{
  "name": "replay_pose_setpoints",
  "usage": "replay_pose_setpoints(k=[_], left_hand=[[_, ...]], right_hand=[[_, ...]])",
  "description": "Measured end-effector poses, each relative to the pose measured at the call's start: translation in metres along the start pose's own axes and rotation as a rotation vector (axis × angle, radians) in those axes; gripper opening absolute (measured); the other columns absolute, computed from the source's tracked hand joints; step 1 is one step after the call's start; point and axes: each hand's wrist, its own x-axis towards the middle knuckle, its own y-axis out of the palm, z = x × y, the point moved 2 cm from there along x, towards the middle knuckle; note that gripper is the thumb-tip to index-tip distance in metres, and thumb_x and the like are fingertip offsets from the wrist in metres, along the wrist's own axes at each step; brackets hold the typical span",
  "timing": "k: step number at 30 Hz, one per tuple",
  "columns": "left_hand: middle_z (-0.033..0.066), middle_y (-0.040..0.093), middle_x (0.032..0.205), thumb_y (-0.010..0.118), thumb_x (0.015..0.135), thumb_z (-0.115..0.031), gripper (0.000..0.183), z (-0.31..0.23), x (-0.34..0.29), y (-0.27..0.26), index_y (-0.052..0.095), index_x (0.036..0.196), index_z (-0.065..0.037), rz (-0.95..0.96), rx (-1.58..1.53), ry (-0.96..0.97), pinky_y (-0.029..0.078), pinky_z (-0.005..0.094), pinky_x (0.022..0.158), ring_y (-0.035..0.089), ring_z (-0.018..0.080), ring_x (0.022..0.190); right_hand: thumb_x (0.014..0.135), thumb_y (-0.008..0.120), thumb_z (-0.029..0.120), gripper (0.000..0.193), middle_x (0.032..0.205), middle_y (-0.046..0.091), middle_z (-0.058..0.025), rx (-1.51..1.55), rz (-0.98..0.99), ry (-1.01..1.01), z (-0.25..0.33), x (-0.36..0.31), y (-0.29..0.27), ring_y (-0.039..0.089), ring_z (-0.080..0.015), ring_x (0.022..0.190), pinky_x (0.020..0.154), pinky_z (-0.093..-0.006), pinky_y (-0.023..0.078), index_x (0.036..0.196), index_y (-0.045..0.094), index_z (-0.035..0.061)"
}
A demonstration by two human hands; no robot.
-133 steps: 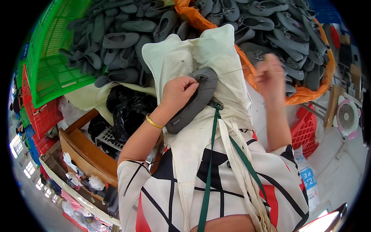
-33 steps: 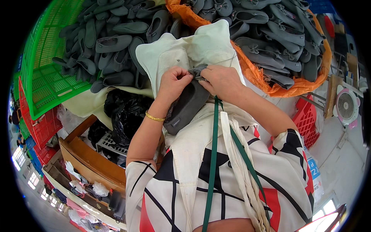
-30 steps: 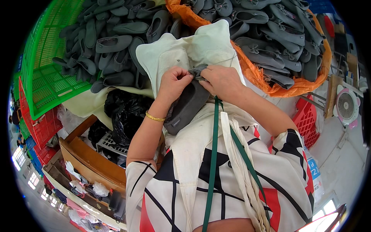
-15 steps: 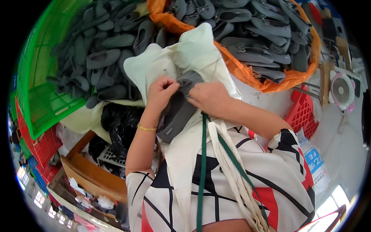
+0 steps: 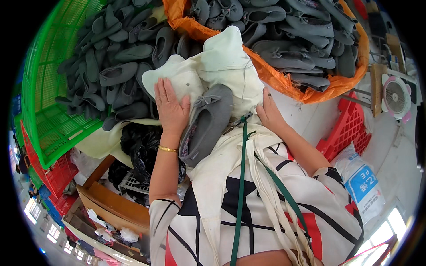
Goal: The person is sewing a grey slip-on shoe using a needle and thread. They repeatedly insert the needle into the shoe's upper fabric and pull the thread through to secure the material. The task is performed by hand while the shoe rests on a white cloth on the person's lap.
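Note:
A grey slip-on shoe (image 5: 216, 116) with a bow on its toe and a patterned lining lies, opening up, on the pale cloth (image 5: 230, 57) over my lap. Neither hand holds it. My left hand (image 5: 172, 105) rests flat on the cloth to the shoe's left, fingers stretched out. To the right, my right hand (image 5: 271, 113) touches the cloth's edge, thumb apart from the fingers. Between the shoe and that hand, a small metal tool (image 5: 242, 119), perhaps snips, sits at the top of a green ribbon (image 5: 242, 177). Fine thread ends stick out near the toe.
A green plastic crate (image 5: 42, 93) on the left holds a heap of grey shoes (image 5: 117, 74). An orange sack (image 5: 306, 98) of bowed shoes stands ahead right. Black plastic bags (image 5: 142, 142), a wooden drawer (image 5: 111, 199), a red crate (image 5: 348, 128) and a fan (image 5: 396, 96) are around.
Both hands have let go of the shoe and moved apart, the left onto the cloth, the right to its edge. The shoe now lies with its opening and bow showing.

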Motion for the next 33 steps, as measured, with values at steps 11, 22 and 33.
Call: replay_pose_setpoints(k=[11,22,33], left_hand=[[0.03,0.022,0.157,0.075,0.081,-0.041,0.102,0.007,0.027,0.004,0.019,0.154,0.001,0.047,-0.323,-0.236,0.026,0.0477,0.118,0.023,0.0452,0.145],[0.027,0.049,0.139,0.064,0.092,-0.025,0.061,0.02,-0.021,-0.04,0.043,0.142,0.003,0.048,-0.044,-0.069,0.041,0.0435,0.106,0.049,0.0387,0.127],[0.0097,0.067,0.112,0.065,0.097,-0.031,0.041,-0.079,-0.042,-0.046,0.061,0.123,0.001,0.517,-1.444,-1.03,0.047,0.0264,0.087,0.061,0.0149,0.101]], right_hand=[[0.098,0.049,0.059,0.081,0.146,0.048,-0.0187,0.608,0.265,0.297,0.015,0.051,-0.028,0.044,-0.0266,0.135,0.114,-0.0351,0.031,0.151,0.033,-0.0004],[0.092,0.066,0.023,0.025,0.106,0.069,-0.0115,0.047,-0.093,0.036,0.035,0.031,-0.09,0.069,-0.0259,0.083,0.073,-0.0356,0.054,0.112,0.069,0.0091],[0.089,0.066,0.018,0.014,0.089,0.068,-0.0098,-0.236,0.171,-0.407,0.106,0.047,-0.044,0.065,-0.0318,0.078,0.067,-0.0407,0.051,0.099,0.067,0.0088]])
